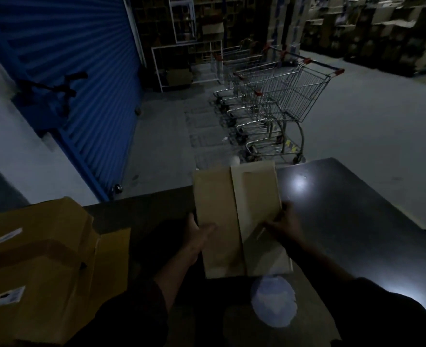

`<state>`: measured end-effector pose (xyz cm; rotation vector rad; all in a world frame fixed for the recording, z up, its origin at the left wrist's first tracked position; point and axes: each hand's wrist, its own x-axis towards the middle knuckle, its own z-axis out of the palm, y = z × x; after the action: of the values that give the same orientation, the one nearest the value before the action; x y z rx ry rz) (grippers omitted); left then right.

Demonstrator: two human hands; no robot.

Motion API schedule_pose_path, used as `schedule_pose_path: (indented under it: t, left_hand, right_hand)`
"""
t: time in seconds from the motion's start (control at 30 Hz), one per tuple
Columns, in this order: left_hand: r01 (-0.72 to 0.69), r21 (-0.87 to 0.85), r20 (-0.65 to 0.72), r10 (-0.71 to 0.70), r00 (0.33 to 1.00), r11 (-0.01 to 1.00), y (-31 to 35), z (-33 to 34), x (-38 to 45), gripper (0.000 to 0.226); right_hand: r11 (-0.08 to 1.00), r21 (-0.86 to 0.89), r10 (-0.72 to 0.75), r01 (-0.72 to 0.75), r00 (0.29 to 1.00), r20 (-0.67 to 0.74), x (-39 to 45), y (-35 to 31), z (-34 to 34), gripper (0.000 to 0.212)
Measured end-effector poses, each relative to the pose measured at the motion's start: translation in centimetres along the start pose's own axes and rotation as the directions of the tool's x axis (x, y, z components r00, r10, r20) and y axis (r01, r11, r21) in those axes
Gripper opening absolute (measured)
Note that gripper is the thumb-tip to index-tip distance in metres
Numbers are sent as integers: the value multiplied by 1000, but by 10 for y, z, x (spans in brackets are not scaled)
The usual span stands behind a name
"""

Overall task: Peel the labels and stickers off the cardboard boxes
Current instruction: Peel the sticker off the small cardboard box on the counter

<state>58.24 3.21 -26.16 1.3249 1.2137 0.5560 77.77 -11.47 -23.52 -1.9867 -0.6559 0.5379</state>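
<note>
Dim lighting throughout; detail is limited. A flattened box lies on a dark table, at centre frame, its long axis running toward 12 o'clock and its far end reaching the table's far edge. A strip of tape runs lengthwise down its middle.

The left hand holds the box's left edge at 9 o'clock of the box, thumb lying on the top face, fingers hidden beneath. The right hand rests on the box's right side at 3 o'clock, fingers drawn together at the surface; it appears to be pinching at something there, but blur and shadow prevent confirming what. Both forearms enter from 6 o'clock in dark sleeves.

At 8 o'clock of the frame sits a stack of yellow-brown boxes, bearing two white labels, one above the other. A pale round patch lies just beyond the box's near end at 6 o'clock.

Beyond the table, at 12 to 1 o'clock, stands a row of nested carts. A blue shutter fills 10 o'clock. Stacked cartons line the far wall at 1 o'clock.
</note>
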Motion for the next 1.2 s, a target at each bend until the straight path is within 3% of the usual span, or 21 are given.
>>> schedule_pose_path:
  t: [0.07, 0.17, 0.27, 0.33, 0.47, 0.57, 0.63, 0.73, 0.8, 0.87, 0.93, 1.07, 1.13, 1.2]
  left_hand:
    - [-50, -2, -45, 50, 998, 999, 8, -2, 3, 78]
    - [-43, 42, -85, 46, 995, 998, 10, -1, 6, 54]
    - [34, 91, -98, -25, 995, 995, 5, 0, 9, 58]
    - [5, 112, -98, 6, 995, 994, 7, 1, 6, 56]
    - [-116, 86, -77, 123, 989, 989, 8, 1, 1, 60]
    - [-56, 29, -71, 58, 996, 998, 3, -1, 1, 59]
    - [-10, -137, -84, -1, 996, 991, 5, -3, -2, 43]
    - [158, -465, 61, -146, 987, 871, 2, -4, -7, 35]
    - [302, -500, 199, -232, 952, 812, -13, -1, -10, 46]
    - [416, -384, 300, -315, 900, 824, -39, 6, -15, 50]
    - [494, -354, 339, -383, 859, 794, -60, 11, -26, 52]
    - [504, -282, 303, -422, 854, 817, -85, -4, -27, 64]
    - [468, -265, 251, -408, 878, 843, -83, -10, -21, 67]
    - [348, -275, 115, -329, 937, 896, -76, -13, -10, 70]
  right_hand:
    - [998, 53, -29, 33, 997, -75, 6, -9, -4, 51]
    - [997, 76, 14, -11, 999, -39, 9, -5, -7, 55]
    - [994, 105, 16, -22, 999, 52, 20, 32, -1, 85]
    - [992, 128, 4, -12, 998, 66, 16, 47, 3, 93]
    - [991, 132, 17, -21, 1000, 26, -7, 28, 4, 77]
    - [997, 70, -32, 31, 999, 25, -7, 15, 4, 63]
    - [989, -22, -147, 147, 989, -26, -8, 0, 4, 61]
    - [849, -287, -468, 444, 883, -19, -14, -39, 4, 68]
    - [695, -404, -609, 595, 786, 109, -16, -66, 9, 73]
    - [558, -494, -633, 666, 727, 265, -15, -79, 22, 76]
    - [500, -538, -558, 679, 727, 400, -13, -71, 36, 74]
    - [412, -579, -536, 704, 701, 472, -21, -45, 46, 77]
    - [406, -539, -563, 738, 667, 488, -27, -42, 49, 77]
    - [412, -499, -584, 763, 641, 498, -32, -39, 51, 75]
